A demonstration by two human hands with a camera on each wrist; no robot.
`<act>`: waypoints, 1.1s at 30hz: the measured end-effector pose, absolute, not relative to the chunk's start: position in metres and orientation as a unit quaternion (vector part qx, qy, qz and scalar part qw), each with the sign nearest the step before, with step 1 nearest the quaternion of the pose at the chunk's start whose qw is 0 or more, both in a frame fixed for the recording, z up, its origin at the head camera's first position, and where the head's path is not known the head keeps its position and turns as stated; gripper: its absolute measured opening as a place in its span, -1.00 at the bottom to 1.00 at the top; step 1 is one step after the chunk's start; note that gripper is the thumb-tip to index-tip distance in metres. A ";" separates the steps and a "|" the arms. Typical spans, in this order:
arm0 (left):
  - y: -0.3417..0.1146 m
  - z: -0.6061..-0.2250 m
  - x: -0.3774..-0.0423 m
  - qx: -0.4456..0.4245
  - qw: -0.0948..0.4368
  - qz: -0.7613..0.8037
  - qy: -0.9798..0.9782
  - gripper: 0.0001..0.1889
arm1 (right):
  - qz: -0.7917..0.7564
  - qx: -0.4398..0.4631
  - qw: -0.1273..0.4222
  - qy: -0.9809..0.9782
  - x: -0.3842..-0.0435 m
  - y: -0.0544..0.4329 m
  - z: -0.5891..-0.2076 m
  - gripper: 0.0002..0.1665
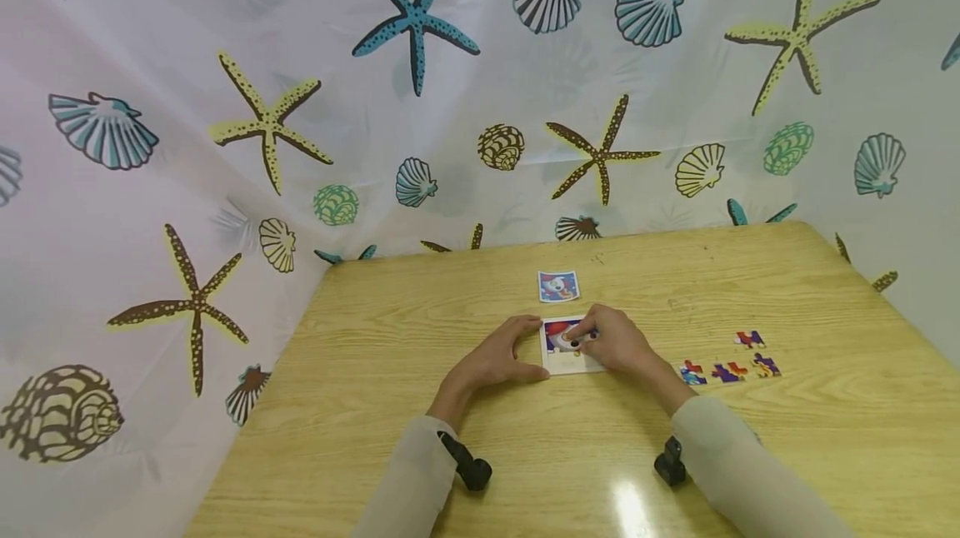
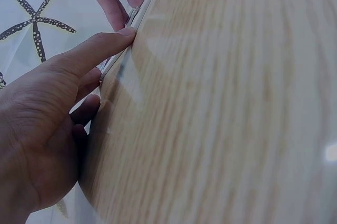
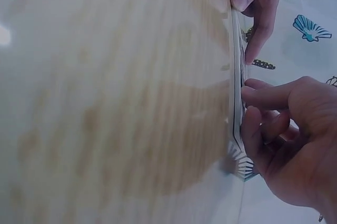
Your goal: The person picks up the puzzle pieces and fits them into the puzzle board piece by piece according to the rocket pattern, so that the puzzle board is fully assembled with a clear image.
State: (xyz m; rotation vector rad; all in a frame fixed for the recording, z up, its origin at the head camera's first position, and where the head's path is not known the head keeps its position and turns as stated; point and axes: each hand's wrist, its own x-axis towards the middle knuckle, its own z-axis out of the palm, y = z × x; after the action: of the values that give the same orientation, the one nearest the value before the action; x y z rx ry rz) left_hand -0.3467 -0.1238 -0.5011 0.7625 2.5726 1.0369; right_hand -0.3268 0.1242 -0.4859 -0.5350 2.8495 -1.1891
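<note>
A white-framed jigsaw tray [image 1: 572,365] lies on the table, partly filled with a picture in red, white and purple; its lower strip is bare. My left hand [image 1: 501,352] grips the tray's left side, with the thumb at the near corner and the index finger at the far one. Over the tray, my right hand [image 1: 617,340] has bent fingers, and the index finger and thumb pinch a puzzle piece [image 1: 575,344] low against the picture. The hand hides the tray's right part. In the right wrist view, the right fingertips [image 3: 247,97] are right at the tray's surface.
A small reference picture card [image 1: 558,286] lies just behind the tray. Several loose puzzle pieces [image 1: 729,371] are to the right of my right forearm, with another piece [image 1: 748,339] farther back. A patterned curtain [image 1: 465,105] hangs behind the wooden table [image 1: 420,296].
</note>
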 end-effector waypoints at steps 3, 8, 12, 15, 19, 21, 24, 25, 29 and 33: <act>-0.124 -0.502 -0.346 0.262 0.132 0.359 0.886 -0.03 | -0.366 -0.173 0.001 0.914 -0.326 0.123 -0.485 -0.70; -0.124 -0.500 -0.347 0.263 0.132 0.360 0.885 -0.03 | -0.365 -0.183 0.004 0.913 -0.326 0.125 -0.482 -0.71; -0.124 -0.499 -0.348 0.262 0.132 0.356 0.887 -0.03 | -0.384 -0.195 0.009 0.903 -0.325 0.128 -0.482 -0.70; -0.125 -0.499 -0.347 0.262 0.131 0.357 0.887 -0.04 | -0.390 -0.194 0.009 0.900 -0.324 0.131 -0.482 -0.67; -0.125 -0.501 -0.347 0.261 0.130 0.360 0.886 -0.04 | -0.402 -0.180 0.018 0.898 -0.322 0.135 -0.480 -0.63; -0.126 -0.502 -0.348 0.259 0.131 0.360 0.886 -0.04 | -0.422 -0.164 0.033 0.891 -0.321 0.137 -0.479 -0.64; -0.125 -0.502 -0.348 0.255 0.132 0.358 0.888 -0.04 | -0.456 -0.139 0.057 0.877 -0.319 0.140 -0.478 -0.64; -0.125 -0.502 -0.348 0.253 0.133 0.357 0.889 -0.04 | -0.464 -0.132 0.063 0.874 -0.319 0.141 -0.477 -0.64; -0.124 -0.503 -0.348 0.247 0.136 0.355 0.892 -0.04 | -0.477 -0.132 0.059 0.867 -0.317 0.146 -0.476 -0.65; -0.124 -0.502 -0.348 0.248 0.134 0.355 0.891 -0.04 | -0.480 -0.129 0.058 0.866 -0.317 0.154 -0.475 -0.63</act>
State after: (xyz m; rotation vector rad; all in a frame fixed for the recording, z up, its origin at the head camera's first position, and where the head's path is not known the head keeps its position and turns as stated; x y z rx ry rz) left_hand -0.3479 -0.1240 -0.5024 0.7193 2.5838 1.0297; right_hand -0.3168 0.1535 -0.4746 -0.3906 2.6248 -1.4545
